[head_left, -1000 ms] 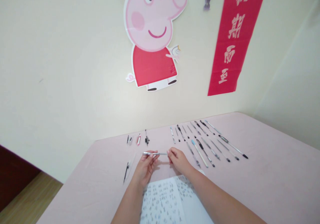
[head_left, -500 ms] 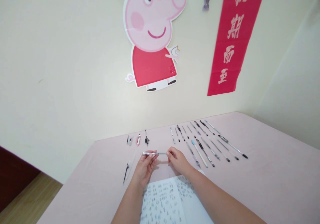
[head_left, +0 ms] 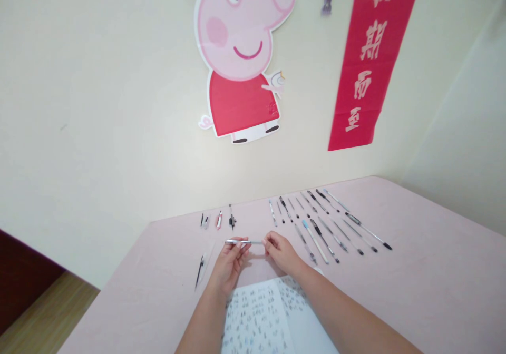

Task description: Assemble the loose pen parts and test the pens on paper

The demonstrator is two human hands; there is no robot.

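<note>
Silver-grey pen point(head_left: 256, 242) is held above the counter point(head_left: 158, 280), long axis crosswise between the hands: left portion gripped by the left hand point(head_left: 230, 263), right end pinched by the right hand's point(head_left: 281, 251) fingers.

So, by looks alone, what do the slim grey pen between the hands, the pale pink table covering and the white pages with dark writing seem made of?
Slim grey pen: probably smooth plastic, perhaps partly metal; faintly shiny, too small to settle.
Pale pink table covering: likely matt cloth, given its dull, glare-free surface.
White pages with dark writing: apparently matt paper, being thin, flat and written on.
</note>
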